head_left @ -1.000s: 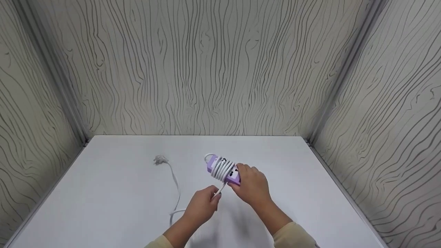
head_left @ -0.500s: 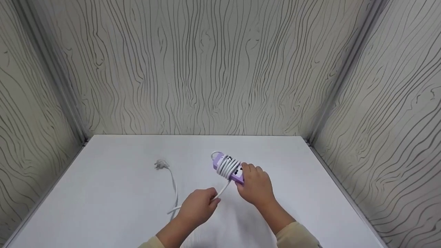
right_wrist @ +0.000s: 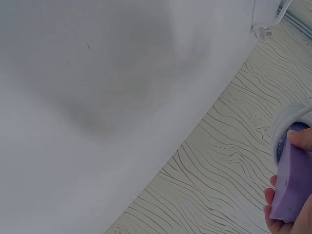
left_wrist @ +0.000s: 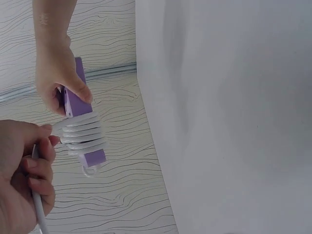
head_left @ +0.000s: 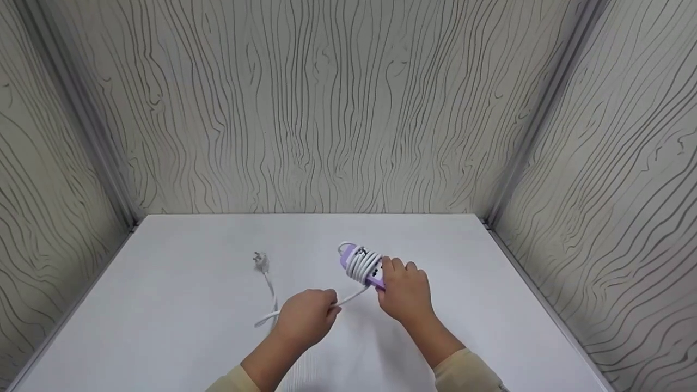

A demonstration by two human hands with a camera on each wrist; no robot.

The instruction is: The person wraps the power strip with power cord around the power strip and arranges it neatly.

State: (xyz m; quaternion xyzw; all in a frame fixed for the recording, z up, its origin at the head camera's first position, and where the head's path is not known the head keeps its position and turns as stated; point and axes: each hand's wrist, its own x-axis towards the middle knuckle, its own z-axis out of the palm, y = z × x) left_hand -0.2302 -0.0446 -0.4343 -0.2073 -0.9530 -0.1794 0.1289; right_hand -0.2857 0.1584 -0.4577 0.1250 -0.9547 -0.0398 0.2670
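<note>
We had the purple power strip (head_left: 348,256) over the table (head_left: 163,305), slanting lengthwise away leftward, right hand (head_left: 407,291) gripping its near end. Our left hand (head_left: 306,318) pinched the cord (head_left: 353,296), left of it and nearer us.

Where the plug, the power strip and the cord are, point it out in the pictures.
Plug (head_left: 262,264): head view, on its body.
Power strip (right_wrist: 291,186): right wrist view, on its bare purple side.
Cord (left_wrist: 82,129): left wrist view, on the wound coils.

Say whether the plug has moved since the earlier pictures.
Yes: in the head view, the plug has shifted right and slightly nearer, away from the white table's far left corner.
</note>
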